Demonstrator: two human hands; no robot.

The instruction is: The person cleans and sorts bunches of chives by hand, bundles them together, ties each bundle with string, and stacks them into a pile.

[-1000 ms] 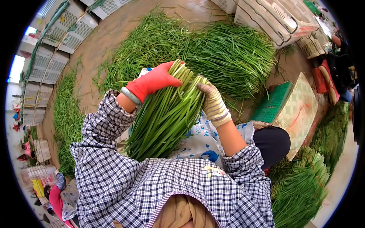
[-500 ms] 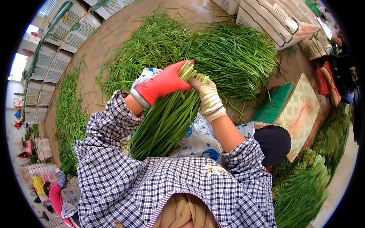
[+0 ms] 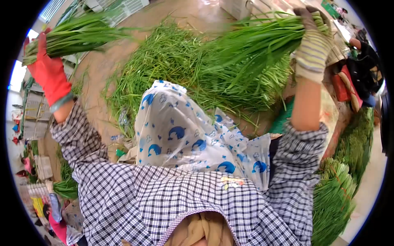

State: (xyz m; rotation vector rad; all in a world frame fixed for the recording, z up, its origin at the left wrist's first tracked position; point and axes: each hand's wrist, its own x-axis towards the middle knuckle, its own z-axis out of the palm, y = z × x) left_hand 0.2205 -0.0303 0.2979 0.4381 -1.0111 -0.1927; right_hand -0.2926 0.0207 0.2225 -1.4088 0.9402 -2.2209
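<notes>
My left hand (image 3: 47, 71), in a red glove, is raised at the upper left, closed round the pale ends of a bunch of long green stalks (image 3: 78, 35). My right hand (image 3: 314, 49), in a striped glove with dark fingertips, is up at the upper right and grips another bunch (image 3: 262, 45) by its pale ends. The leaves of both bunches point inward and blur with motion. Beneath the right bunch, a heap of loose green stalks (image 3: 164, 65) covers part of the floor. My knees are under a plastic apron with blue dolphins (image 3: 176, 133).
White crates (image 3: 37, 110) stand along the left side, and more crates (image 3: 236, 8) are at the top right. Tied green bundles (image 3: 332, 201) lie at the lower right. A person in pink (image 3: 57, 225) is at the lower left; another in black (image 3: 363, 74) is at the right.
The single bunch held in front of me is now parted in two. My hands have swung far apart and upward, one bunch in each, uncovering the apron.
</notes>
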